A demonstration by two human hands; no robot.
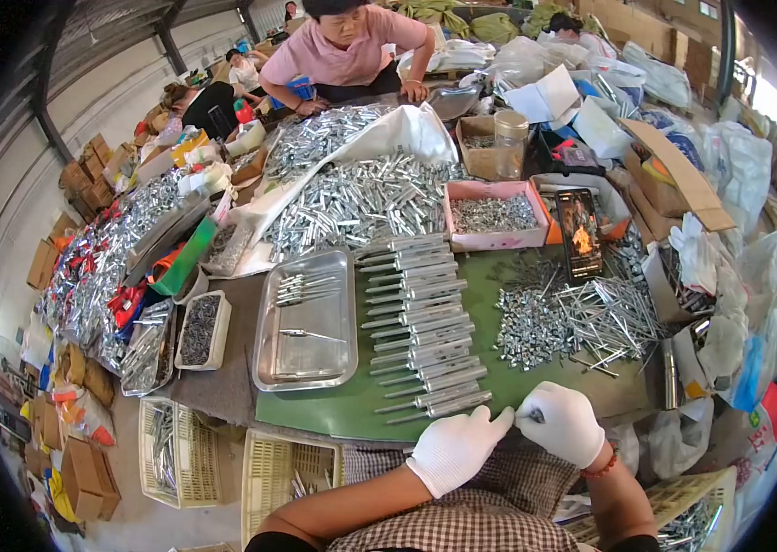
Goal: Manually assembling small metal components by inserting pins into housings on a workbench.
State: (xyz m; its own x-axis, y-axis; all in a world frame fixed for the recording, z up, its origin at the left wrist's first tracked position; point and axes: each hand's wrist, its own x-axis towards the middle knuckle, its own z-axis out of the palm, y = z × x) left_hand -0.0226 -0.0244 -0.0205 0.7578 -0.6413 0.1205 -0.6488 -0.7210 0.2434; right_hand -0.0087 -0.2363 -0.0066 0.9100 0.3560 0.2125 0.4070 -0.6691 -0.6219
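Observation:
Both my hands wear white knit gloves and meet at the near edge of the green work surface [315,413]. My right hand [561,425] is curled shut around something small and dark that I cannot make out. Beside it, my left hand [458,451] has its thumb and forefinger together, pointing at the right hand; whatever they pinch is hidden. Just beyond the left hand runs a column of metal expansion bolts [444,361], lying side by side. To their right are a pile of small metal nuts [532,329] and a heap of long thin metal rods [611,317].
A metal tray [262,350] with a few pin-like parts sits left of the bolts. Behind lie a large heap of metal sleeves [361,202], a pink box [499,241] of small parts and a propped phone [580,235]. A person in pink [352,60] leans over the far side.

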